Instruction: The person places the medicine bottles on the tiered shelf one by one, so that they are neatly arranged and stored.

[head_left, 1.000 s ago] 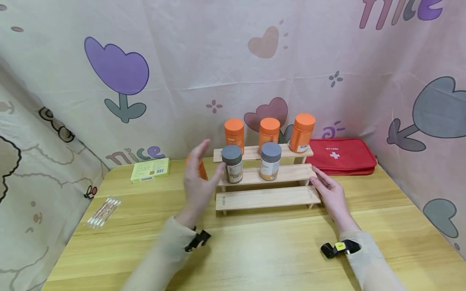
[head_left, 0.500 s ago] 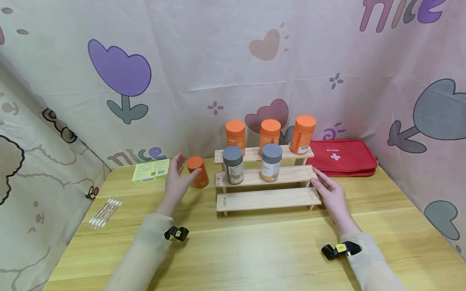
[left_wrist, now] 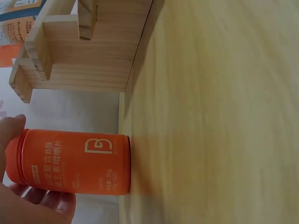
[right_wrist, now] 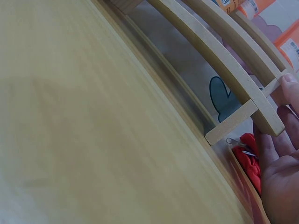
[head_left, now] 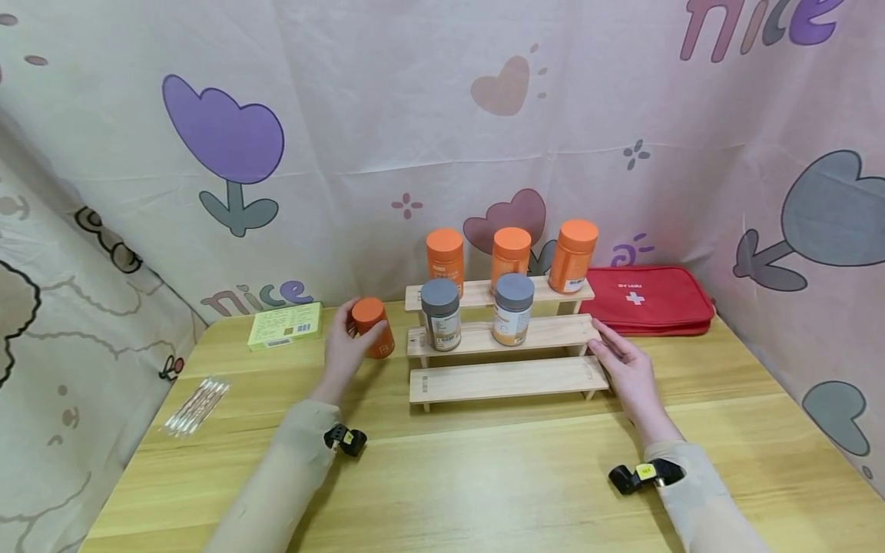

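My left hand (head_left: 343, 349) is round the upper part of an orange pill bottle (head_left: 379, 338), which stands upright on the table left of the wooden rack. In the left wrist view, thumb and fingers lie on opposite sides of the bottle (left_wrist: 74, 162) near its cap. With my right hand (head_left: 628, 371) I hold the right end of the three-step wooden rack (head_left: 508, 381) at its middle step. Two grey-capped bottles, a left one (head_left: 441, 322) and a right one (head_left: 513, 311), stand on that step. Three orange bottles (head_left: 572, 257) stand along the top step.
A red first-aid pouch (head_left: 650, 301) lies behind the rack on the right. At the back left is a yellow-green box (head_left: 285, 326), with a packet of cotton swabs (head_left: 197, 405) nearer on the left. A printed cloth (head_left: 359, 138) hangs behind the wooden table (head_left: 484, 476).
My left hand has moved left from in front of the rack to the orange bottle, and its fingers have come round it. My right hand has stayed on the rack.
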`<state>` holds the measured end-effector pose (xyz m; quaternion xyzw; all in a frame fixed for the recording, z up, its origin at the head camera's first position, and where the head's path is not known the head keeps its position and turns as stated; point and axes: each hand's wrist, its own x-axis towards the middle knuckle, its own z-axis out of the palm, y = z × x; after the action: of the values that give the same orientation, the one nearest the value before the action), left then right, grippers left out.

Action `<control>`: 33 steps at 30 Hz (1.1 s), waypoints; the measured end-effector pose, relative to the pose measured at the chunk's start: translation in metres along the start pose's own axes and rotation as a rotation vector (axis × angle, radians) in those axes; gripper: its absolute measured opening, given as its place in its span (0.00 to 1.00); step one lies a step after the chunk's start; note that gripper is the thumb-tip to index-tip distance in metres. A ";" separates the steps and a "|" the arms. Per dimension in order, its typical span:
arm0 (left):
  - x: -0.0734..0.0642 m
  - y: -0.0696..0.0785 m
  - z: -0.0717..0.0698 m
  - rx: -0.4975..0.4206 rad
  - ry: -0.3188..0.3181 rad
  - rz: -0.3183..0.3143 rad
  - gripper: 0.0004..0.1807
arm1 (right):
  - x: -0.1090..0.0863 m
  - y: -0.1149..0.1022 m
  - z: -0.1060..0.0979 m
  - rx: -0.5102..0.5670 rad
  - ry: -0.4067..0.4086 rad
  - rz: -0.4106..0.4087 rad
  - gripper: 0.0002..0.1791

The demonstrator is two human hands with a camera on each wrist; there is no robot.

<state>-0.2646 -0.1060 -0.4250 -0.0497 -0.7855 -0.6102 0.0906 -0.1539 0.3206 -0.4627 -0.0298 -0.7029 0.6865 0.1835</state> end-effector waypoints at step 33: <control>-0.035 0.064 -0.018 0.053 0.070 0.183 0.32 | 0.001 0.001 0.000 0.010 -0.004 0.009 0.28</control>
<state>-0.2169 -0.1066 -0.3672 -0.0973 -0.7898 -0.5798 0.1747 -0.1554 0.3210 -0.4639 -0.0308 -0.6996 0.6910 0.1793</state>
